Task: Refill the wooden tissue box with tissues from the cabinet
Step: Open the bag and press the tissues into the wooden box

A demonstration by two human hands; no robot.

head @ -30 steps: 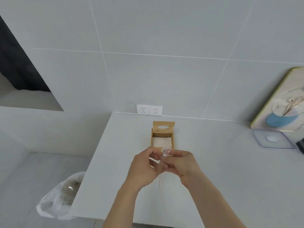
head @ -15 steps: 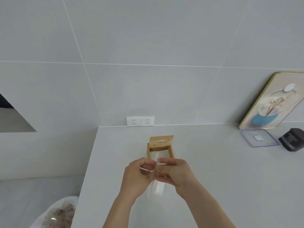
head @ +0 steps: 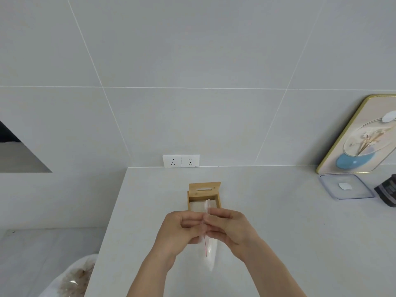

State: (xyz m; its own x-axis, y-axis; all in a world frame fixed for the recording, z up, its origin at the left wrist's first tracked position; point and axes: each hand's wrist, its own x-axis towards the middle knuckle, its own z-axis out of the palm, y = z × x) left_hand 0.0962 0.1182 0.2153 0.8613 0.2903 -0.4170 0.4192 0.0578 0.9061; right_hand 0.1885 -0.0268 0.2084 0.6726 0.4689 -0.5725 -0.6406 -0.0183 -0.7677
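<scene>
The wooden tissue box (head: 189, 200) stands open on the grey counter (head: 278, 232), its slotted lid (head: 204, 188) propped up at the far end. White tissues (head: 198, 205) lie inside it. Just in front of the box, my left hand (head: 177, 231) and my right hand (head: 230, 227) meet above the counter. Both pinch a thin clear plastic wrapper (head: 209, 251) with a red line on it, which hangs down between them. The cabinet is out of sight.
A double wall socket (head: 181, 161) sits behind the box. At the right stand a gold-framed picture (head: 362, 136), a clear plastic lid (head: 345, 186) and a dark jar (head: 387, 192). A white bin bag with rubbish (head: 72, 277) is on the floor, left of the counter's edge.
The camera has swung right and closer, so the bin bag slid toward the lower left corner. The wrapper now hangs longer below my hands, which stay together in front of the box.
</scene>
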